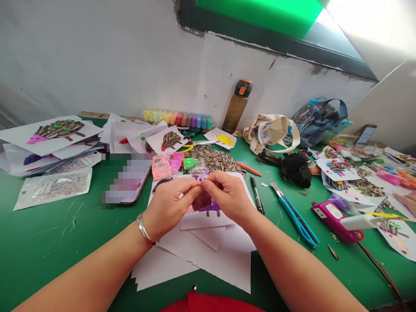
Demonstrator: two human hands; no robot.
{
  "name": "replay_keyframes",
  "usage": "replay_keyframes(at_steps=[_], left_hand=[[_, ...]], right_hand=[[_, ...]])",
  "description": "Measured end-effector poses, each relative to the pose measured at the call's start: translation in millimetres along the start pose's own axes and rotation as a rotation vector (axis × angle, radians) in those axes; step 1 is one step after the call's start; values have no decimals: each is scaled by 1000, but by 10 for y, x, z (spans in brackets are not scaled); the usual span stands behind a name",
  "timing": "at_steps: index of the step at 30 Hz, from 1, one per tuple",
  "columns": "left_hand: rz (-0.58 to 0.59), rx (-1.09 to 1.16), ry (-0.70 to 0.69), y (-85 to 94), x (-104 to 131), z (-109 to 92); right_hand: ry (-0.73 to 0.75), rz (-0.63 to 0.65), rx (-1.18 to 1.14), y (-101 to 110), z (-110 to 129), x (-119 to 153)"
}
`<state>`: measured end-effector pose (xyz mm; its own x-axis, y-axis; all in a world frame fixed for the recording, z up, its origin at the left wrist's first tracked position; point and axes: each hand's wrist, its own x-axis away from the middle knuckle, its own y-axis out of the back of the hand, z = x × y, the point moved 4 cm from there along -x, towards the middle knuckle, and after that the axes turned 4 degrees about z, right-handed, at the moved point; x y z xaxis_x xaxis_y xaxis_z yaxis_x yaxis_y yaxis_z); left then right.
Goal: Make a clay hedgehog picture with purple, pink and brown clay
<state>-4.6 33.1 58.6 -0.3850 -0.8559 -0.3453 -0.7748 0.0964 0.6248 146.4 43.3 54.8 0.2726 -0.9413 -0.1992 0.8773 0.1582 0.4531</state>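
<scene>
My left hand [175,201] and my right hand [225,195] meet in the middle, thumbs and forefingers pinched together. Between and below the fingertips shows a dark brown packet [202,201], probably modelling clay in a clear bag; both hands grip its upper edge. Under them lies a sheet of white paper [208,223] bearing a purple clay shape [214,205] with short brown legs, mostly hidden by my hands. Just beyond are packets of pink clay [161,167], green clay [190,163] and a pile of striped sunflower seeds [216,159].
A phone [133,180] lies left of the papers. To the right are a black pen [257,195], blue tweezers [295,216] and a magenta device [338,221] with a cord. A bottle [235,106] stands by the wall. Another person's hand [407,201] is at the right edge.
</scene>
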Motion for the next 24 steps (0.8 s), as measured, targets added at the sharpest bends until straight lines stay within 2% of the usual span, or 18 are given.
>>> replay_keyframes(at_steps=[3, 6, 10, 12, 15, 18, 19, 22, 24], left_hand=[[-27, -19, 28, 36, -1, 4], [-141, -70, 132, 153, -14, 73], [-361, -125, 292, 388, -46, 290], [-425, -173, 349, 493, -66, 424], [-532, -168, 444, 632, -66, 637], [-574, -175, 466, 715, -63, 787], [-509, -176, 446, 708, -83, 819], [-452, -310, 481, 712, -105, 883], [-437, -416, 423, 707, -129, 870]], right_hand=[[-31, -26, -12, 38, -35, -37], [-64, -141, -54, 253, -107, -85], [-148, -230, 16, 658, -258, -106], [-130, -289, 108, 837, -304, -93], [-122, -325, 172, 985, -369, -77], [-127, -343, 216, 1037, -420, -74], [-127, -349, 231, 1042, -434, -75], [-131, -327, 270, 1017, -481, -83], [-110, -287, 337, 965, -502, -94]])
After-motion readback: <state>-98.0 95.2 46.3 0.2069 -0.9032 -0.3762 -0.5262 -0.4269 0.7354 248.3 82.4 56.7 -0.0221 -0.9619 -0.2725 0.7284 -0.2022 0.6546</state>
